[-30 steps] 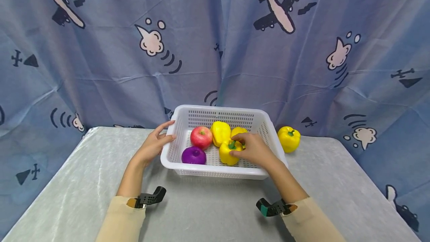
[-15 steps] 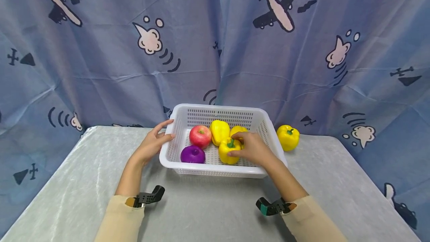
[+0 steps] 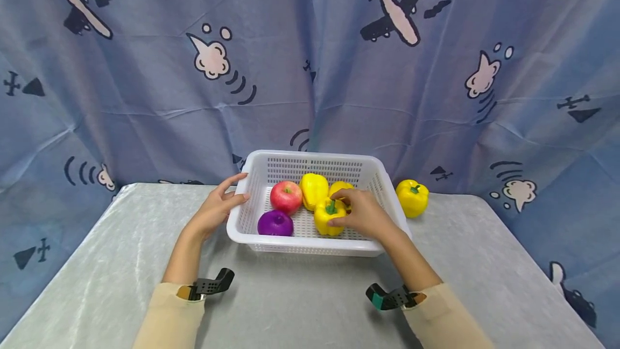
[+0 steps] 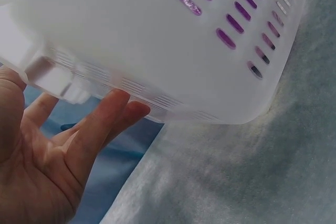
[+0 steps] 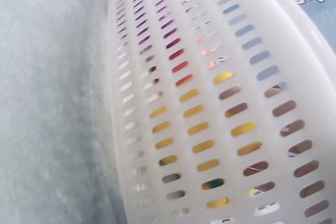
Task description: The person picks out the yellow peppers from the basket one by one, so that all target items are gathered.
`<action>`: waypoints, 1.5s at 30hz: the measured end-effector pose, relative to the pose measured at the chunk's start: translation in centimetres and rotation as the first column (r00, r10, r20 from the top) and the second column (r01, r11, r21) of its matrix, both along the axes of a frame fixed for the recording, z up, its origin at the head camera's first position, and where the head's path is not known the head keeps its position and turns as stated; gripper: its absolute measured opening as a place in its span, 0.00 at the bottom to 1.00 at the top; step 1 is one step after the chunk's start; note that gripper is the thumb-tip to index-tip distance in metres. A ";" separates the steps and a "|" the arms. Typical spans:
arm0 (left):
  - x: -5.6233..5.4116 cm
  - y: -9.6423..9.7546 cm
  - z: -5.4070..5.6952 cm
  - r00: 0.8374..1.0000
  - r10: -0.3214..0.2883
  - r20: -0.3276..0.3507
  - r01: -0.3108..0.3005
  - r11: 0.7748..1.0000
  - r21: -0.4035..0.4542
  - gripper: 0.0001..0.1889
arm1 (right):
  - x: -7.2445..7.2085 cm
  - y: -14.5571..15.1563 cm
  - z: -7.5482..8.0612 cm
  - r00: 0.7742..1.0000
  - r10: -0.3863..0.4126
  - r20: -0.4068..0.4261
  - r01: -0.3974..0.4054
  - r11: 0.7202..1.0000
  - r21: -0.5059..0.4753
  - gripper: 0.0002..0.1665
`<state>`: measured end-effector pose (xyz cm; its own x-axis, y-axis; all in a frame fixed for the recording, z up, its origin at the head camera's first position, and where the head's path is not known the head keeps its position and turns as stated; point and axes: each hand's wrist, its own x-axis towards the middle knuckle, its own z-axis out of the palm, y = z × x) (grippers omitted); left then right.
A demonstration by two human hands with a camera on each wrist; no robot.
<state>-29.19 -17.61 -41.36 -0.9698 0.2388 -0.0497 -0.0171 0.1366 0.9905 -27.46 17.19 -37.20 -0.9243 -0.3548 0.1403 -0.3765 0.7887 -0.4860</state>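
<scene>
A white slotted plastic basket (image 3: 310,246) stands on the table. My left hand (image 3: 213,211) holds its left side, thumb on the rim; in the left wrist view, that hand's fingers (image 4: 92,135) lie against the outer wall. Inside the basket my right hand (image 3: 365,214) pinches a yellow bell pepper (image 3: 324,222) with a green stem, thumb in front and fingers behind. Two more yellow things, one a bell pepper by its look (image 3: 314,190), lie behind it; the other is partly hidden by the right hand. In the right wrist view, the basket wall (image 5: 157,98) hides the right hand's grip.
Left in the basket are a red apple (image 3: 286,197) and a round purple vegetable (image 3: 275,223). Another yellow bell pepper (image 3: 412,198) sits on the table (image 3: 286,306), just outside the basket's right end. A blue patterned curtain (image 3: 271,58) hangs behind.
The whole scene drifts slightly left in the head view. Both hands keep their places on the basket and the bell pepper, with no visible change of grip.
</scene>
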 end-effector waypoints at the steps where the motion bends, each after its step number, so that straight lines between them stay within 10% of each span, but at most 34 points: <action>1: 0.0 -0.1 0.0 1.000 0.001 0.000 -0.001 1.000 0.002 0.36 | 0.0 0.0 0.1 1.000 -0.001 -0.001 0.001 1.000 -0.009 0.34; 17: -0.1 0.0 -0.2 1.000 0.000 -0.003 0.000 1.000 0.006 0.35 | 0.1 1.5 0.9 0.998 -0.051 0.023 0.055 0.976 -0.210 0.35; 45: -0.1 -0.2 -0.1 1.000 -0.007 -0.010 0.006 1.000 -0.007 0.36 | 1.7 5.9 3.4 0.977 -0.116 -0.182 0.050 0.943 -0.330 0.32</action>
<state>-29.28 -17.81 -41.50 -0.9687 0.2448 -0.0420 -0.0067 0.1431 0.9897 -25.80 23.11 -33.83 -0.8910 -0.1839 0.4150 -0.4300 0.6351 -0.6417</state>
